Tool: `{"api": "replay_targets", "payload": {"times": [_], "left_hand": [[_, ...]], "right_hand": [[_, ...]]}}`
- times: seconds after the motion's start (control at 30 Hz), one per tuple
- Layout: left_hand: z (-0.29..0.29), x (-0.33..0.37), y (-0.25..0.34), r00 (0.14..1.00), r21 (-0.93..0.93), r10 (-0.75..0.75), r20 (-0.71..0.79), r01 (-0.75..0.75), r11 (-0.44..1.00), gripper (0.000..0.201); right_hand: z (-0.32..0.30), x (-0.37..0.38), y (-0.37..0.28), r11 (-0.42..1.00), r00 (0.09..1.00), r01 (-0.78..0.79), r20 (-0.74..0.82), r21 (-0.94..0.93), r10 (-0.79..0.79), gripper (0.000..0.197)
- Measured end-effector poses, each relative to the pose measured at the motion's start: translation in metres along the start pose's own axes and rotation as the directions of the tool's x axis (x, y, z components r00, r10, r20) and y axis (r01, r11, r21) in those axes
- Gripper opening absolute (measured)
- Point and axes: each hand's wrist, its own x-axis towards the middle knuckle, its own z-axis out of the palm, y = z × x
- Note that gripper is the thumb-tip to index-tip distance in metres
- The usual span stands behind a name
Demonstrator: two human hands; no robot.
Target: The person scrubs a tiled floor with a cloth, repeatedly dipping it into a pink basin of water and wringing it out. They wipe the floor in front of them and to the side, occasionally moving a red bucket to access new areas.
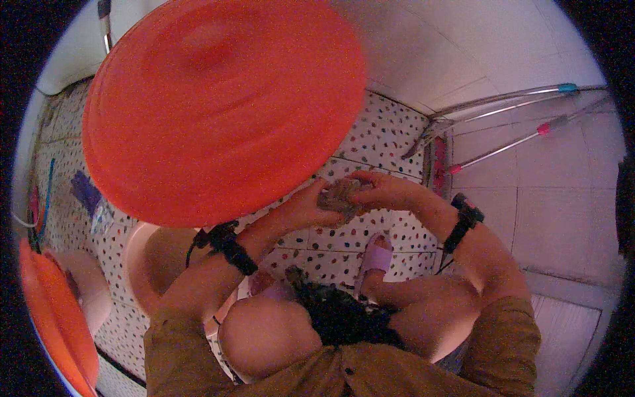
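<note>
My left hand [309, 208] and my right hand [382, 189] meet near the middle of the view. Between them is a crumpled grey-brown wad [341, 197], gripped from both sides; its material is too blurred to tell. Just beyond my left hand, a large round orange-red plastic piece [231, 112] with concentric rings stands tilted up, and neither hand clearly touches it. A pale pink basin [137, 261] sits below its lower edge, partly hidden by my left forearm.
Dotted floor tiles [383, 142] surround me. Long-handled mops [499, 151] lean at the right wall. Left of the basin are a purple glove [84, 192] and a clear plastic bag [102, 217]. Another orange-red piece [56, 324] stands at the lower left. My feet wear pink slippers [378, 255].
</note>
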Motion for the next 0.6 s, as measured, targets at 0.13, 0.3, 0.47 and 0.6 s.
{"api": "replay_targets", "payload": {"times": [0.13, 0.3, 0.47, 0.6], "left_hand": [[0.021, 0.021, 0.017, 0.991, -0.127, 0.011, 0.131, 0.006, 0.992, 0.069], [0.008, 0.023, 0.022, 0.998, -0.115, 0.065, -0.019, -0.066, 0.991, 0.053], [-0.008, -0.018, 0.038, 0.994, -0.604, -0.064, -0.094, -0.005, 0.797, 0.060], [0.006, -0.046, 0.049, 0.979, -0.628, -0.057, -0.195, -0.080, 0.774, 0.069]], "right_hand": [[-0.018, -0.042, 0.007, 0.998, 0.997, -0.057, -0.060, -0.001, 0.057, 0.072], [-0.033, -0.035, 0.014, 0.986, 0.983, 0.164, -0.087, 0.008, -0.163, 0.071], [-0.039, -0.020, 0.018, 0.946, 0.946, 0.324, -0.014, 0.031, -0.324, 0.042], [-0.032, -0.003, 0.031, 0.856, 0.871, 0.396, 0.159, 0.331, -0.465, 0.046]]}}
